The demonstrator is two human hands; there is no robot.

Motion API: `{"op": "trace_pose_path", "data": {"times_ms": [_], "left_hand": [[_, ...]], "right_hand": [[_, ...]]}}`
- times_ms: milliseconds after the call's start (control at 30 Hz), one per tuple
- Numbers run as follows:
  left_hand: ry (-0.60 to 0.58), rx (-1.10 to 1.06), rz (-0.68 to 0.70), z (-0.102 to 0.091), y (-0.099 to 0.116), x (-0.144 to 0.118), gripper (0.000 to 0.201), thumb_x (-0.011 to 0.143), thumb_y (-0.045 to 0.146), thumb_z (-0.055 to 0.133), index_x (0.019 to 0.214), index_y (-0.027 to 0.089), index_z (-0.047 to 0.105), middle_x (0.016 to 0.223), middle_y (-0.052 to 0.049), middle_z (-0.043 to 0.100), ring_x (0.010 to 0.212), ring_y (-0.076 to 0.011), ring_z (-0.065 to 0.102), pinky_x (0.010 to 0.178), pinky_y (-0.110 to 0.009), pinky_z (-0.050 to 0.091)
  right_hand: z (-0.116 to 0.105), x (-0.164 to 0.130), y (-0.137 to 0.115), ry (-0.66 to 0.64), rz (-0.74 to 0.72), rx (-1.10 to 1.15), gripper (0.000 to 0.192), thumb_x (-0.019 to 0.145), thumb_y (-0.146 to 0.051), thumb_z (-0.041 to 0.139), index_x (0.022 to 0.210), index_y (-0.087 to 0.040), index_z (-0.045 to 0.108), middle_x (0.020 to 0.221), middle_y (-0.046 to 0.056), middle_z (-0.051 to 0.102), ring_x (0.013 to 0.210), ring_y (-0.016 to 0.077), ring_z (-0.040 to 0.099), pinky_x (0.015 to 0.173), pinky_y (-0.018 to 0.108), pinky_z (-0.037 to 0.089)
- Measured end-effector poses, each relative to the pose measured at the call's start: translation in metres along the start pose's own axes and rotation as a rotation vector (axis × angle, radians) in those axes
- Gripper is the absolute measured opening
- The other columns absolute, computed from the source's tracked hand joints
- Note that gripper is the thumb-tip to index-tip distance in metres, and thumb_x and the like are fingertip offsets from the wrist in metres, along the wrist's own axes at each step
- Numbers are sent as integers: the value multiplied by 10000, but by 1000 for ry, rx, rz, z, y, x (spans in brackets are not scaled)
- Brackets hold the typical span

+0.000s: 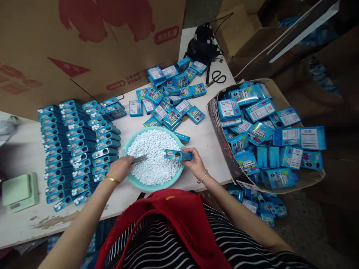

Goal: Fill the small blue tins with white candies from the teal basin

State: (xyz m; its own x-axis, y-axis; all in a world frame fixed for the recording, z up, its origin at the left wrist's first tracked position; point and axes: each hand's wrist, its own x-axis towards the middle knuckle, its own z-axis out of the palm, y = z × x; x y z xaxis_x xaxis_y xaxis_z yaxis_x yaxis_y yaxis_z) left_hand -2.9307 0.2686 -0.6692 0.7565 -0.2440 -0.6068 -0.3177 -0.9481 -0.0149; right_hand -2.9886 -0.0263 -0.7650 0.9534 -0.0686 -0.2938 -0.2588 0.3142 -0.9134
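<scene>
A turquoise basin (129, 182) full of small pale white-blue candies (154, 170) stands on the table before me. My left hand (120, 169) is closed around a narrow grey metal tool (139, 159) at the basin's left side; its tip lies over the candies and its exact kind is unclear. Over the basin's right side, my right hand (195, 163) grips a small blue candy box (173, 155) by one end, with its holed narrow face upward. Rows of similar blue boxes (80, 145) stand at the left, some with white pieces at their near ends.
Loose blue boxes (171, 118) lie behind the basin. A cardboard carton (221, 144) heaped with more boxes is at the right. Black scissors (217, 78) lie near the back edge. A green scale (20, 192) sits far left. A large carton (112, 37) walls off the back.
</scene>
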Motion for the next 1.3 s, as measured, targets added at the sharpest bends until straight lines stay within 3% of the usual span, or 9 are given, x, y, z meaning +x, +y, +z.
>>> {"op": "trace_pose_path", "data": {"times_ms": [167, 267, 367, 500, 667, 867, 1100, 1200, 1300], "left_hand": [[85, -255, 89, 58, 39, 46, 263, 865, 209, 425, 1090, 196, 560, 1131, -92, 618, 1029, -237, 585, 861, -337, 451], [117, -330, 92, 67, 54, 57, 312, 844, 194, 452, 1144, 179, 533, 1166, -97, 612, 1041, -227, 587, 894, -332, 449], [136, -395, 101, 63, 46, 49, 291, 853, 266, 479, 1121, 169, 539, 1064, -82, 643, 943, -204, 609, 849, -315, 467], [188, -487, 175, 36, 26, 18, 310, 873, 398, 487, 1069, 167, 553, 923, -52, 644, 797, -167, 597, 751, -288, 469], [274, -518, 317, -19, 26, -19, 297, 893, 406, 481, 1065, 176, 558, 941, -51, 635, 812, -155, 588, 739, -275, 457], [171, -209, 392, -73, 51, -36, 228, 907, 327, 454, 1043, 181, 564, 988, -61, 642, 861, -187, 606, 743, -303, 465], [63, 283, 275, -117, 98, -56, 173, 897, 165, 414, 983, 180, 563, 876, -60, 634, 725, -215, 615, 561, -302, 428], [68, 352, 299, -129, 111, -66, 231, 867, 73, 392, 957, 180, 576, 844, -59, 625, 723, -215, 604, 554, -301, 429], [91, 317, 322, -136, 106, -72, 228, 839, 51, 406, 892, 180, 587, 805, -55, 607, 730, -210, 590, 575, -304, 449]], "right_hand": [[-7, -2, -1, 41, 55, 33, 424, 591, -255, 790, 906, -239, 507, 1101, 28, 597, 1104, 226, 552, 1006, 425, 413], [-9, -5, -2, 65, 77, 25, 435, 594, -276, 794, 909, -229, 498, 1099, 30, 602, 1040, 213, 572, 961, 409, 444], [-10, -8, -2, 81, 83, 31, 455, 590, -294, 798, 920, -223, 493, 1084, 27, 608, 990, 200, 583, 914, 389, 472], [-11, -8, 0, 91, 77, 37, 451, 591, -277, 795, 928, -226, 499, 1055, 17, 609, 947, 189, 586, 888, 373, 480], [-4, -4, 1, 63, 35, -4, 404, 602, -263, 756, 919, -220, 509, 1092, 36, 596, 1057, 223, 560, 972, 404, 432], [11, -2, 6, -23, -23, -22, 339, 617, -194, 654, 921, -223, 505, 1069, 39, 588, 1112, 229, 535, 1037, 413, 366], [24, -7, 12, -82, -11, -32, 340, 624, -200, 653, 931, -218, 505, 1089, 45, 574, 1095, 223, 527, 1026, 410, 362], [26, -8, 13, -102, 5, -10, 354, 621, -220, 674, 932, -219, 505, 1087, 44, 576, 1098, 224, 524, 1026, 410, 359], [28, -9, 12, -114, 36, 28, 367, 605, -229, 696, 918, -219, 506, 1086, 42, 575, 1106, 225, 519, 1038, 412, 339]]}}
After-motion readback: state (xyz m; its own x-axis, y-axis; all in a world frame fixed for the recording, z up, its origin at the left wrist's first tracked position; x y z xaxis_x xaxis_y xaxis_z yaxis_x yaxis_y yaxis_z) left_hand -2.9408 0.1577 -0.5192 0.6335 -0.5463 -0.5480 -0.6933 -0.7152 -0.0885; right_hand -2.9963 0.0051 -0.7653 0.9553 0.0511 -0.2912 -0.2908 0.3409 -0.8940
